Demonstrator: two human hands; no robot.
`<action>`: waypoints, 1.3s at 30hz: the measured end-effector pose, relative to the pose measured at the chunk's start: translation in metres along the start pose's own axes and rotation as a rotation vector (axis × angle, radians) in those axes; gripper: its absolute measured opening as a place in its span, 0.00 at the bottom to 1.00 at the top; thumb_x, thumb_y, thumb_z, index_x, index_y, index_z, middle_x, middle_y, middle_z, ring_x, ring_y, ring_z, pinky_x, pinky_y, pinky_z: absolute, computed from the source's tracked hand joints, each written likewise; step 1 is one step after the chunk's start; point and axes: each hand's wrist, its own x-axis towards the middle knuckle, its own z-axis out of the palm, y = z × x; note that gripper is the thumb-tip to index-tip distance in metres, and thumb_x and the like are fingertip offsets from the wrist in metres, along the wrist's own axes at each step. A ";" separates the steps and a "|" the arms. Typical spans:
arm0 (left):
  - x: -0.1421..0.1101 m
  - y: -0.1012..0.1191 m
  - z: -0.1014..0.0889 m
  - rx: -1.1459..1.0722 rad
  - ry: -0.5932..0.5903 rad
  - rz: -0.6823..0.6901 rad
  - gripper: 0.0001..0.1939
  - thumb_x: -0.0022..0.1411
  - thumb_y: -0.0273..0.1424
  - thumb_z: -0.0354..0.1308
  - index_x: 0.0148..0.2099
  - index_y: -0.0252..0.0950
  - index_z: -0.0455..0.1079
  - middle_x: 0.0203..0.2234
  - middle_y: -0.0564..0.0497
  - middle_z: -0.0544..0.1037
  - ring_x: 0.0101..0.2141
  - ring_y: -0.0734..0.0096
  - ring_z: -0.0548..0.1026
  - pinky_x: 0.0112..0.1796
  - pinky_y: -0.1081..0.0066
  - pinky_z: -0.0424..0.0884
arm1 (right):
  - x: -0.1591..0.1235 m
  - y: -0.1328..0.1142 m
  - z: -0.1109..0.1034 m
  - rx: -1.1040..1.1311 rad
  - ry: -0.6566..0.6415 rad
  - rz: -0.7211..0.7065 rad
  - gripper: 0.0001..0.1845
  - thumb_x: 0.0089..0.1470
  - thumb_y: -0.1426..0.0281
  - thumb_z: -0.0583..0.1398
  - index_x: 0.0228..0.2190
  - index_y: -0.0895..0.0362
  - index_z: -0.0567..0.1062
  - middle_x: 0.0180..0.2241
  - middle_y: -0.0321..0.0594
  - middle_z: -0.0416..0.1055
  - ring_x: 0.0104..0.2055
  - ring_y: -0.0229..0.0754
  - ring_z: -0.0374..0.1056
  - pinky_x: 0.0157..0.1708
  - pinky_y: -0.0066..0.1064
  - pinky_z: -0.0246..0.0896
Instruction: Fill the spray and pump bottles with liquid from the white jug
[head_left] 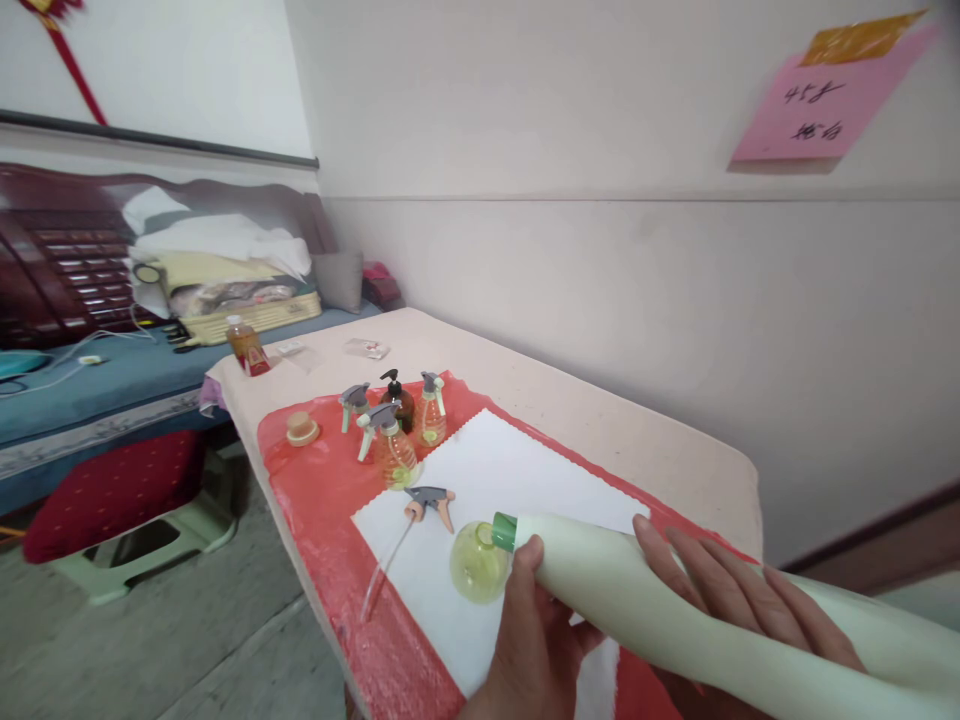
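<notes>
A large pale green jug [600, 560] lies tilted almost on its side across the lower right. Its green mouth end [505, 532] is at the open neck of a round, clear yellowish bottle [476, 575]; whether liquid flows is not visible. My left hand [529, 630] grips the jug from below near its neck, thumb on the side. My right hand [750, 590] wraps over the jug's body farther back. Beside the round bottle, a grey and peach spray trigger head [430, 498] lies on white paper [517, 465], its clear tube [386, 575] pointing toward me.
Behind stand several bottles with spray tops, including a ribbed one [396, 455], plus a brown pump bottle [401, 405]. A beige lid [302, 430] sits on the red sheet [330, 530]. A drink bottle [247, 345] stands farther left; a red-topped stool [124, 490] is beside the table.
</notes>
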 end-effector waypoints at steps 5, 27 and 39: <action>0.001 0.001 0.000 -0.003 0.015 0.002 0.34 0.58 0.52 0.52 0.57 0.31 0.69 0.54 0.38 0.73 0.58 0.45 0.64 0.52 0.56 0.62 | -0.001 -0.001 0.000 0.013 -0.004 0.014 0.29 0.59 0.78 0.51 0.61 0.58 0.59 0.62 0.47 0.59 0.62 0.61 0.57 0.60 0.57 0.52; 0.002 -0.001 -0.003 -0.049 -0.006 -0.005 0.33 0.61 0.49 0.50 0.58 0.29 0.68 0.54 0.38 0.73 0.57 0.47 0.65 0.51 0.58 0.64 | -0.001 0.000 0.000 0.027 -0.015 0.010 0.29 0.59 0.77 0.52 0.61 0.57 0.60 0.62 0.46 0.59 0.63 0.61 0.56 0.60 0.57 0.51; 0.001 0.001 0.000 -0.010 -0.009 -0.011 0.34 0.60 0.51 0.50 0.57 0.30 0.68 0.53 0.39 0.73 0.57 0.48 0.64 0.52 0.58 0.63 | -0.002 0.000 -0.001 0.044 -0.012 0.022 0.29 0.60 0.76 0.51 0.62 0.56 0.59 0.63 0.45 0.59 0.63 0.61 0.54 0.62 0.57 0.48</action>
